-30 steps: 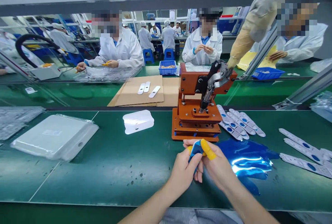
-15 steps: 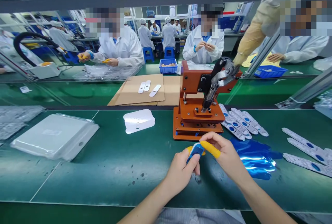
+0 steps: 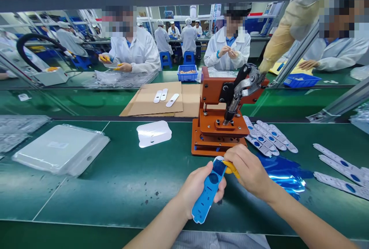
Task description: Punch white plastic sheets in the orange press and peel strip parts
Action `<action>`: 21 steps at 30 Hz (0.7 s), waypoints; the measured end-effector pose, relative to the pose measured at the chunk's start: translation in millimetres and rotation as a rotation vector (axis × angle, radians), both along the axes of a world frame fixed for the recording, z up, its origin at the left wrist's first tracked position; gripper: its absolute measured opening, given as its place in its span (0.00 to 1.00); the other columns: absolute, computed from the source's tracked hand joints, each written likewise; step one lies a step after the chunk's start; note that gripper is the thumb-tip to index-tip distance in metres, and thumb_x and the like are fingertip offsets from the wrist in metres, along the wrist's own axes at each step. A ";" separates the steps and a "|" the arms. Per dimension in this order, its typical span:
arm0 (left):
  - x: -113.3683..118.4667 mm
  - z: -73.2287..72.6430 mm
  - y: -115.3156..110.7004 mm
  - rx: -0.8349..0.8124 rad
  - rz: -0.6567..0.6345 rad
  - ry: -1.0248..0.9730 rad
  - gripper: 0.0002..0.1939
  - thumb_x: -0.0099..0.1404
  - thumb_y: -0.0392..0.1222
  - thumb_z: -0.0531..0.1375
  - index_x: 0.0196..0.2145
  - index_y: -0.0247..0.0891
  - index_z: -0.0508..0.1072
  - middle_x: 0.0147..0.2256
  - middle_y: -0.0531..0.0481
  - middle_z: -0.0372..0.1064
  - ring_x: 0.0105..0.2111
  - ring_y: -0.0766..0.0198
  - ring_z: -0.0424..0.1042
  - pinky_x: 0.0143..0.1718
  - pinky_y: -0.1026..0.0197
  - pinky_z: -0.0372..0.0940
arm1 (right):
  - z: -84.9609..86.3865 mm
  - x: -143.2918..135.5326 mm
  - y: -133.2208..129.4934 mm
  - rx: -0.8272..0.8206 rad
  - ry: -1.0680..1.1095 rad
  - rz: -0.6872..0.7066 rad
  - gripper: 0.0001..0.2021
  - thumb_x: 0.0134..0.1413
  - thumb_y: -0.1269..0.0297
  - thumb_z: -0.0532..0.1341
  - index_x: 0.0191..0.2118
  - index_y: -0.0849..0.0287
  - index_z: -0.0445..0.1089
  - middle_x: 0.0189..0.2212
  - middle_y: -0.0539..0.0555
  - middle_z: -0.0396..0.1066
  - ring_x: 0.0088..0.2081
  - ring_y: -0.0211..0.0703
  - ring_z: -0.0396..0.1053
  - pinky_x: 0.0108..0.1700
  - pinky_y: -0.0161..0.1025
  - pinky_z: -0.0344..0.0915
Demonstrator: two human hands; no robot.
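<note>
A long, narrow panel with rounded ends, covered in blue film (image 3: 205,199), slants across my left hand (image 3: 198,187). Dark cut-outs show through the film, and a white rim shows at its upper end. My left hand wraps around it, thumb along one edge and fingertips behind the other. Yellow finger cots cover fingertips of my right hand (image 3: 248,168), which pinches the panel's upper right corner; whether it grips film or panel I cannot tell. Just beyond stands an orange hand press (image 3: 220,126) with a metal toggle lever.
Similar panels (image 3: 262,141) lie in a pile right of the press, more panels (image 3: 337,164) farther right. Crumpled blue film (image 3: 285,176) lies between. Leftward are white sheets (image 3: 154,133) and a bagged white stack (image 3: 57,149). Cardboard (image 3: 138,102) lies behind. Co-workers sit opposite.
The panel has turned so its whole blue face now shows, with its lower end toward me. My right fingers have closed in on its upper corner. A co-worker's hand opposite has moved inward.
</note>
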State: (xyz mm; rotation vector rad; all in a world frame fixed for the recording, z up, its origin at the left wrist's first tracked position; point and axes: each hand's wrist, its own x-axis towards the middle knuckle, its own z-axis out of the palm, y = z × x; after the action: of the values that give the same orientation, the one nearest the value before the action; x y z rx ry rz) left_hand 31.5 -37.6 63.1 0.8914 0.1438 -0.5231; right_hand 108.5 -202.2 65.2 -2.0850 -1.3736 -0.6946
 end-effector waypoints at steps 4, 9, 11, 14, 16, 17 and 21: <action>5.0 -3.8 2.1 -0.292 -0.036 0.174 0.27 0.68 0.58 0.44 0.28 0.32 0.68 0.19 0.52 0.58 0.16 0.72 0.54 0.18 0.68 0.47 | -4.9 0.0 -0.4 0.050 -0.117 0.146 0.11 0.57 0.76 0.54 0.44 0.59 0.65 0.35 0.57 0.71 0.38 0.44 0.67 0.39 0.43 0.69; 8.0 -4.1 13.7 -0.394 0.293 0.218 0.16 0.68 0.49 0.53 0.35 0.32 0.71 0.29 0.50 0.66 0.26 0.70 0.66 0.28 0.67 0.61 | -1.0 -29.0 5.2 0.202 0.163 0.165 0.10 0.56 0.79 0.53 0.41 0.58 0.63 0.32 0.55 0.68 0.33 0.40 0.66 0.33 0.39 0.68; 8.8 -6.4 22.3 -0.385 0.455 0.176 0.10 0.65 0.44 0.59 0.38 0.34 0.72 0.33 0.49 0.69 0.32 0.67 0.69 0.37 0.65 0.65 | -2.1 -42.4 -1.1 0.319 0.322 0.111 0.09 0.56 0.78 0.52 0.39 0.56 0.60 0.30 0.53 0.65 0.31 0.39 0.64 0.31 0.38 0.66; 13.1 -11.4 43.1 -0.303 0.701 0.089 0.08 0.59 0.39 0.64 0.38 0.37 0.73 0.35 0.51 0.71 0.35 0.69 0.70 0.41 0.66 0.67 | -16.1 -47.7 -35.5 0.521 0.469 -0.182 0.06 0.56 0.73 0.53 0.39 0.55 0.59 0.33 0.54 0.64 0.33 0.41 0.65 0.30 0.37 0.65; 17.0 -14.3 58.8 -0.209 0.837 -0.015 0.11 0.56 0.37 0.66 0.39 0.38 0.74 0.35 0.53 0.71 0.33 0.71 0.70 0.40 0.69 0.67 | -34.5 -39.9 -73.3 0.504 0.563 -0.508 0.07 0.55 0.69 0.54 0.41 0.56 0.60 0.36 0.56 0.64 0.34 0.42 0.67 0.31 0.37 0.66; 18.4 -15.4 65.0 -0.158 0.881 -0.072 0.14 0.54 0.37 0.67 0.40 0.38 0.74 0.35 0.53 0.72 0.32 0.72 0.70 0.39 0.70 0.67 | -45.2 -33.8 -93.3 0.424 0.616 -0.673 0.08 0.54 0.67 0.53 0.41 0.56 0.60 0.36 0.57 0.65 0.33 0.43 0.67 0.32 0.39 0.67; 12.4 -18.2 65.6 0.033 0.856 -0.178 0.25 0.48 0.38 0.71 0.45 0.41 0.73 0.37 0.53 0.72 0.34 0.69 0.71 0.37 0.68 0.69 | -77.0 -13.4 -146.9 0.071 0.683 -1.010 0.11 0.48 0.64 0.51 0.37 0.58 0.64 0.36 0.59 0.67 0.37 0.54 0.67 0.37 0.51 0.66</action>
State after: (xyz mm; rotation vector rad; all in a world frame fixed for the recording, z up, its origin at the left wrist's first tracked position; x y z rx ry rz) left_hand 43.9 28.0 44.9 0.8156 0.3488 0.3549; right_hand 95.1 -349.1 -11.7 -2.5347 0.1193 -0.2903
